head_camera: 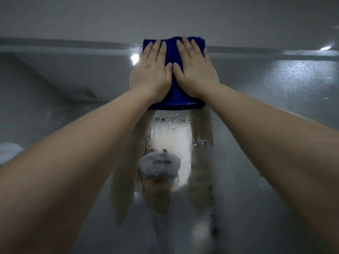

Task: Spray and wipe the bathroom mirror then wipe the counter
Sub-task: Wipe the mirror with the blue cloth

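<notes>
We press our left hand [152,70] and right hand [196,70] flat, fingers spread, grasping nothing, on the blue cloth [174,74] at twelve o'clock, against the wet mirror [275,125] by its top edge.

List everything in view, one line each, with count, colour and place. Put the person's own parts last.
cloth: one, dark blue, flat against the mirror's top edge, under both hands.
mirror: one, grey and wet, fills most of the view; droplets and streaks below the cloth.
wall: one, pale grey, above the mirror.
white object: one, far left edge, too blurred to identify.
left hand: one, pressed flat on the cloth.
right hand: one, pressed flat on the cloth, beside the left.
</notes>
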The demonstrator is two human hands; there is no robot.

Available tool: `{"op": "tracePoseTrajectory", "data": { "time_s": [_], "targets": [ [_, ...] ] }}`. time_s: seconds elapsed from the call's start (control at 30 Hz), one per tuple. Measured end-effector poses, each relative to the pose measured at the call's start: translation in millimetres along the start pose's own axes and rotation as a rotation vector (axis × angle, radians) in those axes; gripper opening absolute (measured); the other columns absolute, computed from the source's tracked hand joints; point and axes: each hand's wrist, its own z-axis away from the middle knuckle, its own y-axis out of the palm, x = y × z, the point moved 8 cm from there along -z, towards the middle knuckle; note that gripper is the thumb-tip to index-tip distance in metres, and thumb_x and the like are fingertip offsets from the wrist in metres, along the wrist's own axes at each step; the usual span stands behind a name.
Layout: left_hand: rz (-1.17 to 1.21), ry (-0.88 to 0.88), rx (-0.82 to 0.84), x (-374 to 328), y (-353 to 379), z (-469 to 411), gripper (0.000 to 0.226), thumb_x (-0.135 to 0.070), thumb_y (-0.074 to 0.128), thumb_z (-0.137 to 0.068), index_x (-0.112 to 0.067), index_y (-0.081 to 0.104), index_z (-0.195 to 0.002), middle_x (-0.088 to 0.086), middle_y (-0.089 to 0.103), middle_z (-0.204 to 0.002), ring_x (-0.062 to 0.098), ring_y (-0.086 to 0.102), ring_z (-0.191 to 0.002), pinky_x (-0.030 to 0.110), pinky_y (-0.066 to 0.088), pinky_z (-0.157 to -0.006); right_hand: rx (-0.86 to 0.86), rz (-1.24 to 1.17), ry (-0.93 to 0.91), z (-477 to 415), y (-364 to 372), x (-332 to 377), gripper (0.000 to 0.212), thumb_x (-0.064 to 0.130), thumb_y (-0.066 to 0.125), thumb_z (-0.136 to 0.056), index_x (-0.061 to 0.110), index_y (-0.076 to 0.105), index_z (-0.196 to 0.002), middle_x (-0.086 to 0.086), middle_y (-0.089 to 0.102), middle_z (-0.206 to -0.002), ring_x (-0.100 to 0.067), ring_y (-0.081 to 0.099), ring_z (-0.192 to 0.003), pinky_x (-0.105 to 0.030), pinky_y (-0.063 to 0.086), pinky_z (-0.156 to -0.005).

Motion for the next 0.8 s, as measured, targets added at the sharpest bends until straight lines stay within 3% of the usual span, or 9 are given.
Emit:
{"op": "tracePoseTrajectory", "data": {
  "time_s": [0.4,0.8],
  "targets": [
    [-0.116,-0.044,0.055,-19.8,0.1,-1.7,0.056,-0.031,0.018,-0.101,-0.008,0.005,-0.15,0.007,0.004,-0.159,0.02,0.0,-0.146,0.03,-0.001,-0.118,-0.011,0.027,-0.046,3.4,-4.5,-15.9,0.061,0.041,0.023,-0.099,0.018,0.008,-0.153,0.0,0.003,-0.161,-0.015,0.0,-0.148,-0.045,-0.006,-0.117],
    [-0.019,0.017,0.057,-181.2,62.2,-34.2,0.057,-0.035,0.018,-0.101,-0.01,0.005,-0.15,0.005,0.004,-0.159,0.019,0.0,-0.146,0.035,0.002,-0.119,0.009,0.068,0.023,50.9,-37.3,-184.1,0.06,0.041,0.023,-0.1,0.018,0.006,-0.153,0.0,0.002,-0.161,-0.014,-0.001,-0.148,-0.045,-0.005,-0.118]
  ]
}}
